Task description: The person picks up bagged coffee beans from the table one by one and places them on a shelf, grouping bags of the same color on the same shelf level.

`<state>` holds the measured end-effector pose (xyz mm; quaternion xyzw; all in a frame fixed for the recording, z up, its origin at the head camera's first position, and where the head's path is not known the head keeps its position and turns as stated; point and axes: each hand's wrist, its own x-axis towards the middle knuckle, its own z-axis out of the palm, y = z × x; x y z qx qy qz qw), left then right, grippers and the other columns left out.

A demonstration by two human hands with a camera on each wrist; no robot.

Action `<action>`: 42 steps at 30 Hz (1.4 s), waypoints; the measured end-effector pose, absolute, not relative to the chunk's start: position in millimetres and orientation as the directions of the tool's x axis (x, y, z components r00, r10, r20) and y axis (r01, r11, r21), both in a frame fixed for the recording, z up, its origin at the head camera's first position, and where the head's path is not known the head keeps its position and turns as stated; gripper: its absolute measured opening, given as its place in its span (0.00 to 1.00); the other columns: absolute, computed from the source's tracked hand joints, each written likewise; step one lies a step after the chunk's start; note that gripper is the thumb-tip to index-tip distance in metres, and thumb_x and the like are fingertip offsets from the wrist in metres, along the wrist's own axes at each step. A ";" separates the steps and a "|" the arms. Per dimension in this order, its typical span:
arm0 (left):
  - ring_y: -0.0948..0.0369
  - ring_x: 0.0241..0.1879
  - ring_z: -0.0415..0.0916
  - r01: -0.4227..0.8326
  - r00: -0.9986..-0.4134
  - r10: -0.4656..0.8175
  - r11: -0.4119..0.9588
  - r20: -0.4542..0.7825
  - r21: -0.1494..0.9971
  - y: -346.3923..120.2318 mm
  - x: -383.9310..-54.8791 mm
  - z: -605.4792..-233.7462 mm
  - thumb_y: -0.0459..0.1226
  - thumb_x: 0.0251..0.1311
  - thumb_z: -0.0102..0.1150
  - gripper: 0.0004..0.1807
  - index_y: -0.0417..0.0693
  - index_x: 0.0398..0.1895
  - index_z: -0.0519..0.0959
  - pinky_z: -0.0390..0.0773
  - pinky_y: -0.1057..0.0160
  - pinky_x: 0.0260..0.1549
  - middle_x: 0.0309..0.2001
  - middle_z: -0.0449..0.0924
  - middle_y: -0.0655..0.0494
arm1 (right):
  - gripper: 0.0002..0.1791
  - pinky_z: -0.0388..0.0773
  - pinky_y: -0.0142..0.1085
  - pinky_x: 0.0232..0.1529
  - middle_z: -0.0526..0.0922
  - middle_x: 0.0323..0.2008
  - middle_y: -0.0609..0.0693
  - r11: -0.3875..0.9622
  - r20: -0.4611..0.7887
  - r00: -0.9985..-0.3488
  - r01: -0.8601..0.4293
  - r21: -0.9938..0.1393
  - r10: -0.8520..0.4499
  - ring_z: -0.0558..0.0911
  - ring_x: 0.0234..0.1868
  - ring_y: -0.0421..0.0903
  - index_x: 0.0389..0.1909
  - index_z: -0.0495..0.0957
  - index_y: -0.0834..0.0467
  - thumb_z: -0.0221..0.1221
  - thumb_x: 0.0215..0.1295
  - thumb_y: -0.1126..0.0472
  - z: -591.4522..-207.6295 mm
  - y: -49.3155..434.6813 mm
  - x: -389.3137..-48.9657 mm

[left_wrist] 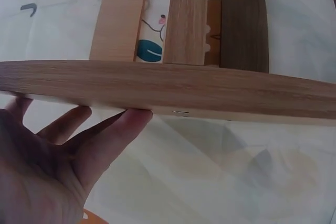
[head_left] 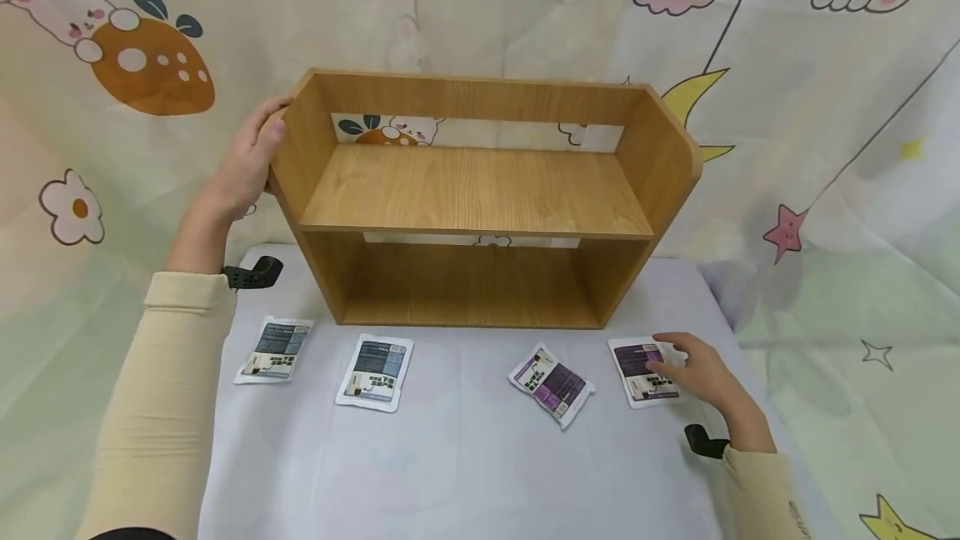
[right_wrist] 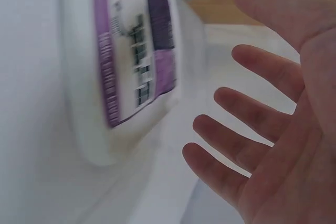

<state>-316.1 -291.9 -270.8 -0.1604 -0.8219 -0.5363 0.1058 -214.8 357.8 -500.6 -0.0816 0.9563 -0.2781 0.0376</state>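
A two-tier wooden shelf stands at the back of the table. My left hand rests on the outer face of its left side panel; the left wrist view shows the fingertips against the wood, not wrapped round it. At the right, my right hand hovers over a purple-and-white packet. In the right wrist view its fingers are spread, apart from that packet, which looks blurred. A second purple packet lies tilted to the left of it.
Two blue-grey and white packets lie to the left, one near the table's left edge, the other below the shelf's left corner. A white cloth covers the table. Behind the shelf hangs a printed curtain.
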 end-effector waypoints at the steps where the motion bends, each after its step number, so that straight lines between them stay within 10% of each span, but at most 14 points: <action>1: 0.43 0.51 0.64 0.380 -0.925 0.150 0.374 0.349 0.846 -291.7 -316.0 -270.7 0.50 0.72 0.33 0.29 0.62 0.75 0.53 0.76 0.63 0.26 0.63 0.56 0.44 | 0.35 0.66 0.64 0.53 0.68 0.61 0.70 0.831 -0.029 -0.985 -0.126 -0.541 -0.168 0.65 0.61 0.69 0.61 0.71 0.65 0.66 0.61 0.48 -502.9 358.6 -213.9; 42: 0.49 0.50 0.62 0.408 -0.911 0.124 0.399 0.392 0.821 -293.3 -315.0 -284.2 0.53 0.70 0.32 0.28 0.68 0.73 0.54 0.71 0.54 0.32 0.61 0.57 0.49 | 0.58 0.58 0.66 0.58 0.60 0.66 0.73 0.771 -0.084 -0.992 -0.019 -0.636 -0.094 0.62 0.64 0.70 0.72 0.59 0.57 0.78 0.40 0.46 -542.5 346.2 -203.8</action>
